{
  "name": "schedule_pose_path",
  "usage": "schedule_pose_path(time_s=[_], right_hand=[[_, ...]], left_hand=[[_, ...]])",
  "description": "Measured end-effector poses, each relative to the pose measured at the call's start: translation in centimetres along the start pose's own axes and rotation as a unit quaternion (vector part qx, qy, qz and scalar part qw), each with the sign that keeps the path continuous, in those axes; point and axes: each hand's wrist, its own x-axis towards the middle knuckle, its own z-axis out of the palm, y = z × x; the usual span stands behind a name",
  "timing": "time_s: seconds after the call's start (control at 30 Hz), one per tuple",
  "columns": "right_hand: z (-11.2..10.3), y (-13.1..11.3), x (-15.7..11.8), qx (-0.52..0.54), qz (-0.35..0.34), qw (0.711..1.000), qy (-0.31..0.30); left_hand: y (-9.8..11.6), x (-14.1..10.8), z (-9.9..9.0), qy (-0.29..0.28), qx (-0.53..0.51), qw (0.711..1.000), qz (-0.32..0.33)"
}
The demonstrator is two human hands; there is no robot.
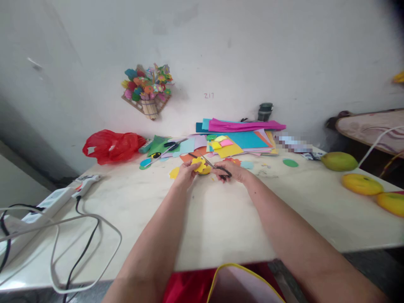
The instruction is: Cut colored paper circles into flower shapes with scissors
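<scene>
Near the middle of the table my left hand (187,171) is closed on a yellow paper flower (199,164) with a scalloped edge. My right hand (233,171) grips a pair of dark-handled scissors (224,170), whose blades point up and left beside the flower. Whether the blades touch the paper I cannot tell. A yellow paper piece (174,173) lies left of my left hand. Just beyond my right hand are an orange-red cut paper piece (232,160) and a light blue cut piece (247,164).
Behind the hands lie stacked coloured sheets (249,141) and a second pair of scissors (171,145). A red plastic bag (114,146) sits at the left, above a power strip (52,200) and looping cables (94,216). Several yellow fruits (362,184) line the right side.
</scene>
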Motion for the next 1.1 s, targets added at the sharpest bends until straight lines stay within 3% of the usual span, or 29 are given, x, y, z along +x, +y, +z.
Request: schedule_pose_path(time_s=[1.1], right_hand=[[0.28,0.29,0.3,0.014,0.018,1.0,0.018]], left_hand=[[0.05,-0.06,0.16,0.012,-0.003,1.0,-0.017]])
